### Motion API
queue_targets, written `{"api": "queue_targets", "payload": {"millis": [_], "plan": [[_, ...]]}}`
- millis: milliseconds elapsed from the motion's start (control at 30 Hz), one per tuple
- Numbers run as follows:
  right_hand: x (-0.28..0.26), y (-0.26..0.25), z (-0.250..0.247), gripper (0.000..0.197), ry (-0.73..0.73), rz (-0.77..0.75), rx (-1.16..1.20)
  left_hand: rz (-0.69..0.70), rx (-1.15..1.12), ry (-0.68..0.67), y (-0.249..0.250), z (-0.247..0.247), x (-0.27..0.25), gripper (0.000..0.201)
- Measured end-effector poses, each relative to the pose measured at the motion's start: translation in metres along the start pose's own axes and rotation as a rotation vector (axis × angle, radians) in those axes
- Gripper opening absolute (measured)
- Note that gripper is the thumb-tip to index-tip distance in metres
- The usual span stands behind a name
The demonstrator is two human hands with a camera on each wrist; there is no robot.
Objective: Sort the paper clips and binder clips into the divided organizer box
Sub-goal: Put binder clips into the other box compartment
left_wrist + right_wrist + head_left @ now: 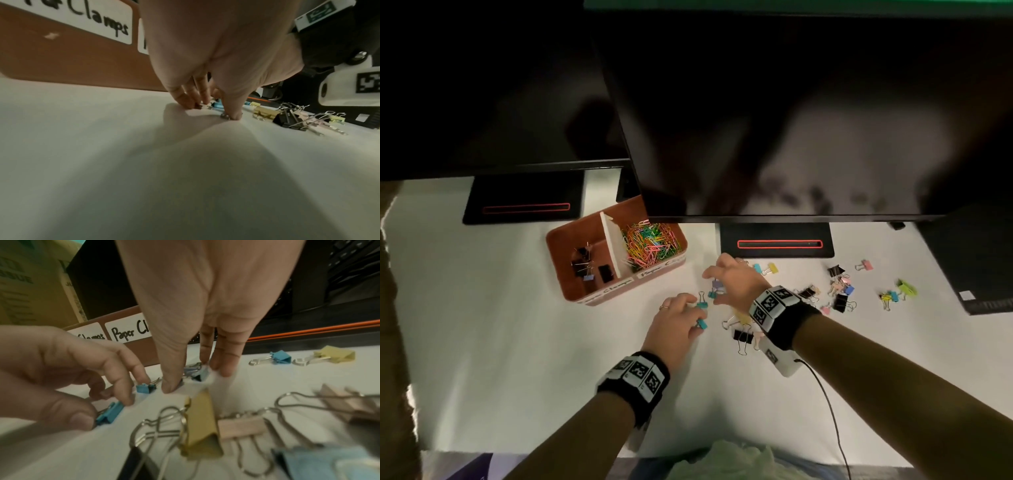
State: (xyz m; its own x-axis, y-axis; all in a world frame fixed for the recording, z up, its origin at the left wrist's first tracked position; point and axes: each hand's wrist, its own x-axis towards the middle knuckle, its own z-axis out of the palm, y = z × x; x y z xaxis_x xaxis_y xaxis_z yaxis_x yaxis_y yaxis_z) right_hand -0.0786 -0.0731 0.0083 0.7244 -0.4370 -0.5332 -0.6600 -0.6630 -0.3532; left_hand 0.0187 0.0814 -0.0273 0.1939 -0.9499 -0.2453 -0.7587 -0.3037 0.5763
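Note:
A brown organizer box (571, 240) stands at the back left of the white desk; its left compartment holds black binder clips (585, 262), its right one coloured paper clips (650, 243). My left hand (697, 315) pinches a teal binder clip (110, 413) between thumb and fingers on the desk, and a second teal clip (145, 388) lies at its index finger. Just right of it, my right hand (711, 290) has its thumb and fingertips (222, 369) closed around a small lilac-blue binder clip (197, 376) on the desk.
Loose binder clips (840, 291) of several colours lie scattered right of and below my right hand, among them yellow, pink and black ones (743, 334). Two dark monitors overhang the desk on black stands (777, 244). A keyboard (976, 260) sits far right.

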Motion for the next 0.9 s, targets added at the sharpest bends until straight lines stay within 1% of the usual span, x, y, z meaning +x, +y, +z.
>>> {"api": "queue_targets", "payload": {"millis": [100, 167, 300, 567, 667, 733, 800, 833, 900], "plan": [[0.001, 0.0, 0.002, 0.029, -0.005, 0.0, 0.015, -0.009, -0.102, 0.021, -0.008, -0.006, -0.003, 0.015], [0.002, -0.002, 0.004, 0.02, -0.019, -0.012, 0.021, -0.044, -0.161, 0.044, -0.013, -0.009, -0.003, 0.016], [0.004, -0.006, 0.007, 0.017, -0.038, -0.026, 0.049, -0.1, -0.195, 0.049, -0.019, -0.013, -0.006, 0.017], [0.0, -0.004, 0.009, 0.019, -0.046, -0.056, 0.074, -0.112, -0.232, 0.014, -0.026, -0.016, -0.007, 0.017], [-0.005, -0.002, 0.003, 0.018, -0.019, -0.076, 0.09, -0.13, -0.268, 0.005, -0.025, -0.026, -0.011, 0.016], [-0.009, -0.006, -0.006, 0.016, 0.035, -0.115, 0.12, -0.119, -0.283, 0.039, -0.02, -0.043, -0.015, 0.016], [-0.011, -0.017, -0.019, 0.013, 0.105, -0.194, 0.146, -0.086, -0.312, 0.1, -0.017, -0.068, -0.02, 0.016], [-0.011, -0.027, -0.026, 0.012, 0.139, -0.242, 0.158, -0.075, -0.327, 0.147, -0.017, -0.083, -0.023, 0.016], [-0.007, -0.051, -0.04, 0.01, 0.204, -0.347, 0.192, -0.074, -0.324, 0.297, -0.02, -0.116, -0.028, 0.015]]}}
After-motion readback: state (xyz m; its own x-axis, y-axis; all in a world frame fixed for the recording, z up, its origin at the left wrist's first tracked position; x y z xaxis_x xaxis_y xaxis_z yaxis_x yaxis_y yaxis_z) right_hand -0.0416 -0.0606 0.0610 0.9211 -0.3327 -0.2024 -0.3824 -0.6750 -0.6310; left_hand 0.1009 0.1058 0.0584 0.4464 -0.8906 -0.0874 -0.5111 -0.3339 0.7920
